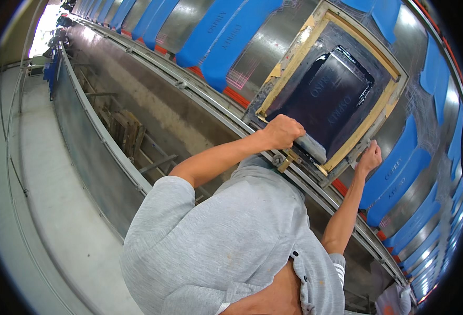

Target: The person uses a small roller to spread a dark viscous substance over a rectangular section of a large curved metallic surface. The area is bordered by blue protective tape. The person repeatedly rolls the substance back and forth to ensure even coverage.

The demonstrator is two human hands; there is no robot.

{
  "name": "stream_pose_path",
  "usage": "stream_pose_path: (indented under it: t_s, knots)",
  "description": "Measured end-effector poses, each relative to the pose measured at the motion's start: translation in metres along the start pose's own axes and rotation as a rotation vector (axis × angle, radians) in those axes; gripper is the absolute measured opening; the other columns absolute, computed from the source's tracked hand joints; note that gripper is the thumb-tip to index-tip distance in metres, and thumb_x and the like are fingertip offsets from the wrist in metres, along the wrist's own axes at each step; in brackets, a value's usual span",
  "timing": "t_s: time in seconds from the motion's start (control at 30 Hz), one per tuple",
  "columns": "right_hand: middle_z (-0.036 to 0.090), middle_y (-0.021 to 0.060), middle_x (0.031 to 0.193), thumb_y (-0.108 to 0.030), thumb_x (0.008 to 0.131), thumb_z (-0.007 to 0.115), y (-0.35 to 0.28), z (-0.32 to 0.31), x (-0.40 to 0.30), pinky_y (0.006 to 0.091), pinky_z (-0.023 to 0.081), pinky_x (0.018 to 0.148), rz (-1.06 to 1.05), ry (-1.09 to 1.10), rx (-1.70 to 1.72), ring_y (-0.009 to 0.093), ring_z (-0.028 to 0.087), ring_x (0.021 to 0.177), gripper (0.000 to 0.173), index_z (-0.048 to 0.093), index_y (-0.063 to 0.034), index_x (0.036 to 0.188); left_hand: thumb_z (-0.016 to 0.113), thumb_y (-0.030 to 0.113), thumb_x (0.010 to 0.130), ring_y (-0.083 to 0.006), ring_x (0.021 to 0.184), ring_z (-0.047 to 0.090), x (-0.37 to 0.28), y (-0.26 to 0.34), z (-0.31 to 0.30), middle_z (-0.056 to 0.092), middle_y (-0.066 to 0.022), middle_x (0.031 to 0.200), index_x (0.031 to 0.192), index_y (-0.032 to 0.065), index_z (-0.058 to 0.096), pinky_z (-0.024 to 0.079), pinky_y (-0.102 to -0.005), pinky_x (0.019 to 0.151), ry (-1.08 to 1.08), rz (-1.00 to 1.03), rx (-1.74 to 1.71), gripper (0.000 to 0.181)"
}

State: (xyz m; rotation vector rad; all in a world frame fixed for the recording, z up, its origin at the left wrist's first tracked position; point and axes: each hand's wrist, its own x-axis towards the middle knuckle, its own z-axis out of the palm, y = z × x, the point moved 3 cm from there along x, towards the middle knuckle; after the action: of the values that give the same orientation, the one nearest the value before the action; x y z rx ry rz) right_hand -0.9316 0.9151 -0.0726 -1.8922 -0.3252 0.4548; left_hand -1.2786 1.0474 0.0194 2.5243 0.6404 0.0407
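Observation:
A screen-printing frame [381,63] lies on the long table, its inner border lined with tan tape. Dark wet ink [306,102] covers much of its mesh, and mirrored lettering shows through. My left hand [284,132] is closed around one end of a squeegee [312,147], which rests across the near end of the screen. At the frame's right side is my right hand [369,157], fingers curled beside its outer edge; whether it grips the edge or something small is unclear.
Blue printed fabric pieces [396,177] lie in rows along the table on both sides of the frame. A metal rail [215,106] with a brass-coloured bracket [288,159] runs along the near edge. Wooden pallets [125,134] stand at the left. Another person [392,301] is at lower right.

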Motion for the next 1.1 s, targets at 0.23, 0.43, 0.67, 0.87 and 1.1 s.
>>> stream_pose_path:
  t_s: [0.23, 0.43, 0.67, 0.87, 1.1]
  knots:
    - [0.052, -0.0024, 0.063, -0.023, 0.099, 0.066, 0.01, 0.013, 0.013, 0.0339, 0.039, 0.056, -0.037, 0.069, -0.179, 0.01, 0.046, 0.06, 0.033, 0.068, -0.0005, 0.075, 0.07, 0.004, 0.07, -0.0306, 0.094, 0.07, -0.012, -0.015, 0.021, 0.071, -0.0092, 0.094, 0.093, 0.006, 0.068, 0.057, -0.0417, 0.08, 0.011, 0.058, -0.045, 0.024]
    - [0.068, 0.0181, 0.073, -0.031, 0.095, 0.066, -0.007, 0.022, 0.015, 0.0442, 0.049, 0.069, -0.123, 0.115, -0.464, 0.029, 0.066, 0.068, 0.034, 0.074, 0.0008, 0.088, 0.065, 0.0, 0.074, -0.0325, 0.11, 0.07, -0.029, -0.013, 0.023, 0.073, -0.0151, 0.116, 0.114, 0.0013, 0.069, 0.055, -0.0414, 0.095, 0.203, 0.141, 0.005, 0.041]
    - [0.068, 0.0198, 0.074, -0.032, 0.095, 0.065, -0.029, 0.022, -0.001, 0.0462, 0.049, 0.071, 0.037, 0.136, -0.509, 0.035, 0.067, 0.071, 0.032, 0.074, -0.0017, 0.09, 0.063, -0.003, 0.074, -0.0308, 0.102, 0.074, 0.113, -0.063, -0.003, 0.076, -0.0158, 0.112, 0.112, 0.008, 0.073, 0.059, -0.0417, 0.087, 0.354, 0.147, 0.07, 0.041]
    - [0.07, 0.0182, 0.112, -0.034, 0.096, 0.069, -0.084, 0.033, 0.022, 0.0452, 0.049, 0.095, -0.558, 0.211, -0.799, 0.035, 0.064, 0.11, 0.029, 0.078, -0.0107, 0.11, 0.068, 0.014, 0.073, -0.0328, 0.085, 0.074, 0.258, -0.091, -0.066, 0.075, -0.0141, 0.091, 0.096, 0.0154, 0.08, 0.059, -0.0475, 0.073, 0.028, 0.015, 0.176, 0.025]
    - [0.072, 0.0227, 0.088, -0.018, 0.076, 0.069, -0.226, 0.18, 0.128, 0.0503, 0.056, 0.084, -0.712, -0.664, -1.008, 0.041, 0.07, 0.094, 0.016, 0.074, -0.0046, 0.081, 0.063, 0.011, 0.069, -0.0402, 0.076, 0.071, 0.361, -0.13, -0.089, 0.071, -0.0229, 0.079, 0.08, 0.0104, 0.078, 0.056, -0.0507, 0.069, -0.169, 0.003, 0.089, 0.018]
